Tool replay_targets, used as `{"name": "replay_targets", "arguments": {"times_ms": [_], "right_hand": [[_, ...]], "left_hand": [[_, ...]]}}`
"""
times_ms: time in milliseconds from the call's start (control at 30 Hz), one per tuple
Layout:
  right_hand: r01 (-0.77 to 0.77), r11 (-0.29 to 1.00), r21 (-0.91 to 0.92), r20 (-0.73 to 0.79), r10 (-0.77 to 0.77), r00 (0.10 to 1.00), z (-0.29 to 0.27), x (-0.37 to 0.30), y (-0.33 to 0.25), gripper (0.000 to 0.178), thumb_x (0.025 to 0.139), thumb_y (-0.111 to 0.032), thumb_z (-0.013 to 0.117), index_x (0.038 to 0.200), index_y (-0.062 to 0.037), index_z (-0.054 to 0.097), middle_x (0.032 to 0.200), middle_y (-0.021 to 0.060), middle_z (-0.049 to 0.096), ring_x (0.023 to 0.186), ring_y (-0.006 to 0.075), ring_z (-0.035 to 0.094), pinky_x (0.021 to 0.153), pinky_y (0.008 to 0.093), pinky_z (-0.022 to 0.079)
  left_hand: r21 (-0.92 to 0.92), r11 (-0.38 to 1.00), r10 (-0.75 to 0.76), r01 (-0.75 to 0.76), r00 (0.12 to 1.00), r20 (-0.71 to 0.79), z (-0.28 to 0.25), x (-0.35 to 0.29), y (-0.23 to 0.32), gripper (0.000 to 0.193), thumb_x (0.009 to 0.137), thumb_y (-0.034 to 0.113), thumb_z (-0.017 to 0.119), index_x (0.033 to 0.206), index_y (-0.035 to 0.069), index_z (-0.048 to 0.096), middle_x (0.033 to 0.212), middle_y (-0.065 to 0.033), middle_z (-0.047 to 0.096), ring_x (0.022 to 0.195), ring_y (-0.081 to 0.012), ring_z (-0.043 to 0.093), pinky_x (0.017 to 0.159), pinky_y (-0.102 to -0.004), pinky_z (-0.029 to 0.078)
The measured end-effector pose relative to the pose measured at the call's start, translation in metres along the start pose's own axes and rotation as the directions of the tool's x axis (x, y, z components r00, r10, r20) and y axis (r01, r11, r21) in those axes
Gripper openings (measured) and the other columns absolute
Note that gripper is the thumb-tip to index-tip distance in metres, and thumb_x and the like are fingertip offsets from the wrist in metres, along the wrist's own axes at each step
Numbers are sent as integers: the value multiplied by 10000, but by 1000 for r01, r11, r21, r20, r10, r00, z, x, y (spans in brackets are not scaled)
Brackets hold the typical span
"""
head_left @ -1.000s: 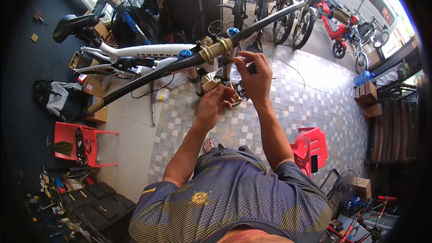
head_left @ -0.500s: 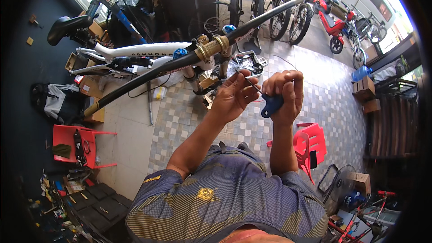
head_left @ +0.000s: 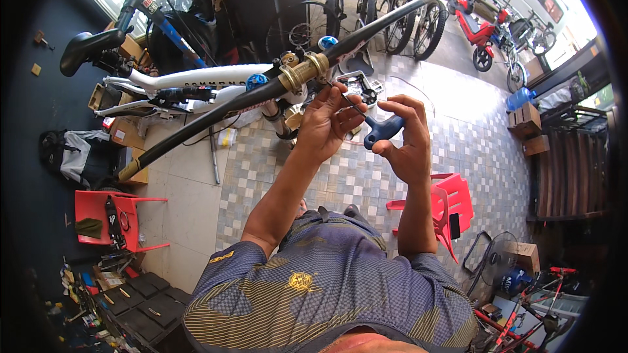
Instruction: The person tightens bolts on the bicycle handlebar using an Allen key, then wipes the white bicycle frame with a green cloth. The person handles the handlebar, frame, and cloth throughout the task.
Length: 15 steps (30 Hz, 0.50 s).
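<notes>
1. Near the centre of the frame, a blue-handled tool [head_left: 384, 131] slants between the person's two hands, its thin shaft [head_left: 355, 107] aimed up and leftward.
2. From where I stand, the left hand [head_left: 322, 127] has thumb and forefinger pinched together at the far end of that shaft, other fingers loosely spread; I cannot tell whether the tip touches anything.
3. The right hand [head_left: 412, 137] curves around the handle, thumb below, fingers above.
4. Just above the left hand, a dark handlebar [head_left: 216, 120] runs diagonally from left of centre to the upper right, with a gold clamp [head_left: 304, 73] at its middle.
5. Behind it, toward the upper left, lies a white bike frame [head_left: 196, 76].
6. Beyond the fingers, a pale tray [head_left: 377, 85] of parts sits on the tiled floor [head_left: 261, 186].
7. Right of centre, a red chair [head_left: 461, 199] carries a dark phone [head_left: 454, 226].
</notes>
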State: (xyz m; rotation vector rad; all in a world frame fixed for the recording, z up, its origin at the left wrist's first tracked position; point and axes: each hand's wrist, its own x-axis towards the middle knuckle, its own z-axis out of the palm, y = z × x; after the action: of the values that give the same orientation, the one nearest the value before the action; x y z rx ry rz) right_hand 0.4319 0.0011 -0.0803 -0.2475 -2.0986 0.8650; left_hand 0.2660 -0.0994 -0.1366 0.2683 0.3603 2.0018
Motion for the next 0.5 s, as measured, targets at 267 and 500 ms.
{"name": "replay_targets", "arguments": {"times_ms": [267, 500], "right_hand": [[-50, 998, -49, 23, 51, 998, -1, 3, 1, 724, 759, -593, 805, 1250, -75, 682, 1207, 136, 629, 1139, 301, 623, 962, 410, 503], [-34, 994, -104, 124, 47, 991, -26, -15, -31, 635, 799, -59, 798, 1402, -116, 607, 1158, 138, 674, 1058, 300, 667, 911, 418, 532]], "left_hand": [[38, 999, 33, -32, 999, -40, 3, 4, 3, 240, 1060, 277, 562, 1178, 75, 617, 1024, -155, 733, 960, -313, 764, 766, -383, 688], [44, 998, 54, -51, 996, -72, 2, 6, 5, 233, 1026, 285, 628, 1088, 62, 660, 950, -125, 728, 893, -300, 769, 699, -343, 691]]}}
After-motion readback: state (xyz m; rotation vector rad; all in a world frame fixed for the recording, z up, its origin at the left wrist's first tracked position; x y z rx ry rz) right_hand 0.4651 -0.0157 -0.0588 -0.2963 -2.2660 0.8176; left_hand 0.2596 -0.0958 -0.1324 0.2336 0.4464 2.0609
